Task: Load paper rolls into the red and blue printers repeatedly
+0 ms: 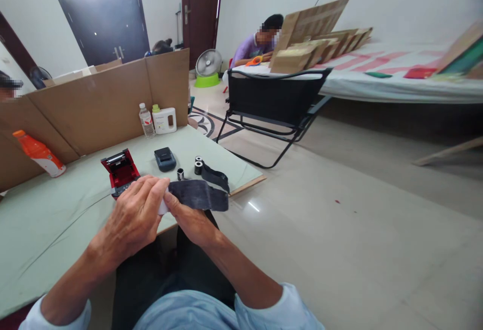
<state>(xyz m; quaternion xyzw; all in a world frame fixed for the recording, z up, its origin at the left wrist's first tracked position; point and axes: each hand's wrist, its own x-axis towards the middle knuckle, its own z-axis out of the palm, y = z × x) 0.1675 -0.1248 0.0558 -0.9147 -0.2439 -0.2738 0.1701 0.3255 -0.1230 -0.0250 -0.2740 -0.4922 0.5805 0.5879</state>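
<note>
In front of me both hands hold a paper roll [163, 206], whose white part shows between them. A wide black strip [198, 195] runs from it to the right and bends back at its end. My left hand [138, 209] is closed over the roll from the left, its fingers wrapped round it. My right hand [190, 219] grips from below, thumb against the roll where the strip comes out. Just beyond my left hand stands a red-and-black portable printer [123, 169] with its lid up. Several small black rolls [198, 167] lie past the strip, one partly unwound.
On the pale green table [56, 219] are a dark blue device [165, 159], a clear bottle [146, 120], a white jug [165, 120] and an orange bottle [39, 154]. Cardboard panels [109, 103] border its far side. A black folding chair [275, 101] stands right; a person [252, 48] sits beyond.
</note>
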